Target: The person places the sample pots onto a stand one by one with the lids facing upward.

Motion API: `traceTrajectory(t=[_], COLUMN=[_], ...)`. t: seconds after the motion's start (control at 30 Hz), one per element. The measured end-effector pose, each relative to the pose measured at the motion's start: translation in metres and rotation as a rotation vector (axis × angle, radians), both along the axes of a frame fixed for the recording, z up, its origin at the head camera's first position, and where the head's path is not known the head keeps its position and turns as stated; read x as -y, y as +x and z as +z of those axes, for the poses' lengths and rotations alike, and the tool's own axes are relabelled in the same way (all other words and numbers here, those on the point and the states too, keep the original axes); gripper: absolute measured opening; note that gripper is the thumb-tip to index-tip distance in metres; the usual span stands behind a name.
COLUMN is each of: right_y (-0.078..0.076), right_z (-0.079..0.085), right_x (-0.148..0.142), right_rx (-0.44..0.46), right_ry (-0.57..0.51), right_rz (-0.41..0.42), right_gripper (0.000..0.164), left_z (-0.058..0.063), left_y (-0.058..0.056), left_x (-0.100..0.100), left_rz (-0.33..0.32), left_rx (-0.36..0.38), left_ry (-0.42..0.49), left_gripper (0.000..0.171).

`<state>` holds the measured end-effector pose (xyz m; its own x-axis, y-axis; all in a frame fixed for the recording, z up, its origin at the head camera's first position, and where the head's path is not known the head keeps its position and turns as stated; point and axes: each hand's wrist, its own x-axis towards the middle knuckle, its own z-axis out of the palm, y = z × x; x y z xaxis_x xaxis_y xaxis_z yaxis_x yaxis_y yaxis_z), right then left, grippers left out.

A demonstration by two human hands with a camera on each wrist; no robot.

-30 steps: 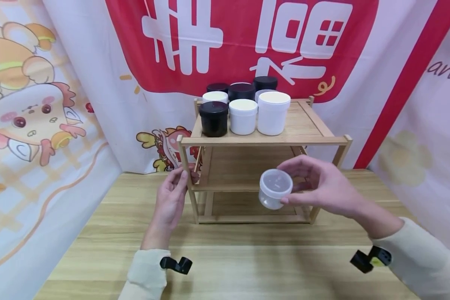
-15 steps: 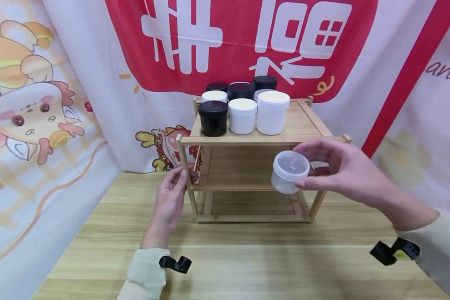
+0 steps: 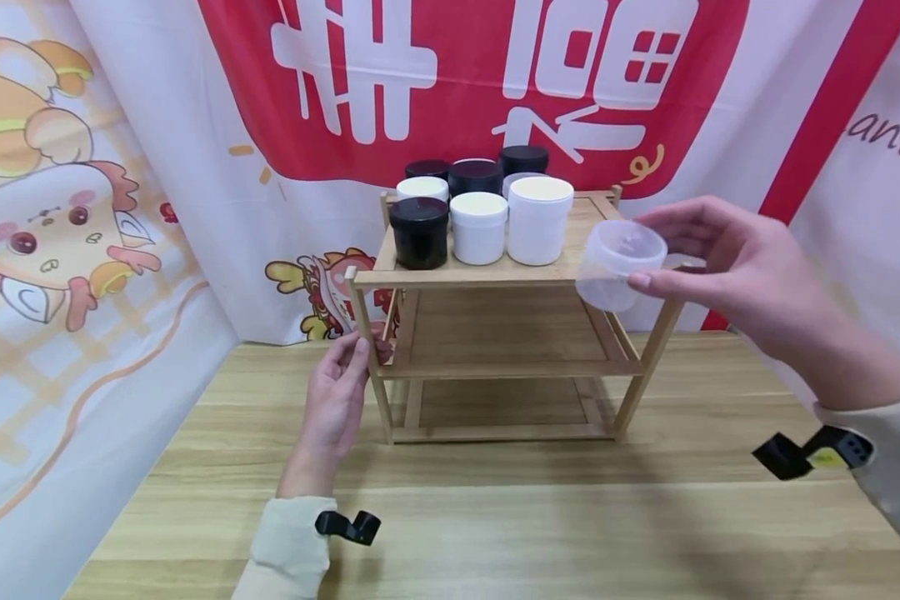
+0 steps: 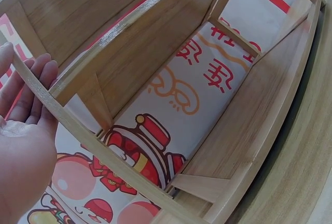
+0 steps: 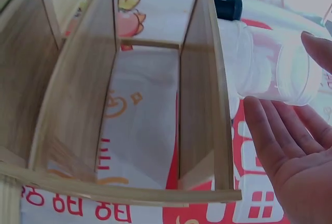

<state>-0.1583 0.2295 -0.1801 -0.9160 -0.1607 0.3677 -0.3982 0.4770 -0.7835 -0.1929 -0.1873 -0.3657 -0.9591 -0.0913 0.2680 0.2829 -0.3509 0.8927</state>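
A small translucent plastic jar (image 3: 617, 267) is pinched between the thumb and fingers of my right hand (image 3: 750, 283), in front of the top shelf's right part. It overlaps the front rail in the head view, and the right wrist view shows the jar (image 5: 301, 71) beside the shelf board. My left hand (image 3: 336, 396) grips the front left post (image 3: 363, 321) of the three-tier wooden rack (image 3: 487, 368). In the left wrist view, fingers (image 4: 39, 81) bend around that post. On the top tier's left and middle stand a black jar (image 3: 419, 235), a white jar (image 3: 479, 231) and a taller white jar (image 3: 538, 225) in front.
Behind the front row are several more jars, among them a black-lidded jar (image 3: 476, 175) and a white-lidded jar (image 3: 422, 188). The rack stands on a light wooden table (image 3: 487, 525). A printed cloth backdrop (image 3: 307, 225) hangs close behind and along the sides.
My right hand has lifted the translucent jar up and to the right, from in front of the lower tiers to the top tier's height. My left hand keeps its hold on the post.
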Motion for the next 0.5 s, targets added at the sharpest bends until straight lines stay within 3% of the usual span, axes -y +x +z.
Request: traceTrajectory(t=[0.23, 0.5], right_y=[-0.018, -0.046], right_z=[0.010, 0.021], right_x=[-0.006, 0.001], right_rx=[0.026, 0.116], right_ry=[0.016, 0.057], right_rz=[-0.083, -0.163], right_gripper=[0.058, 0.079], left_z=[0.001, 0.000], left_y=[0.001, 0.000], left_x=[0.001, 0.000], left_rz=[-0.005, -0.009], left_rx=[0.011, -0.002], left_ry=[-0.002, 0.002], left_gripper=[0.025, 0.021])
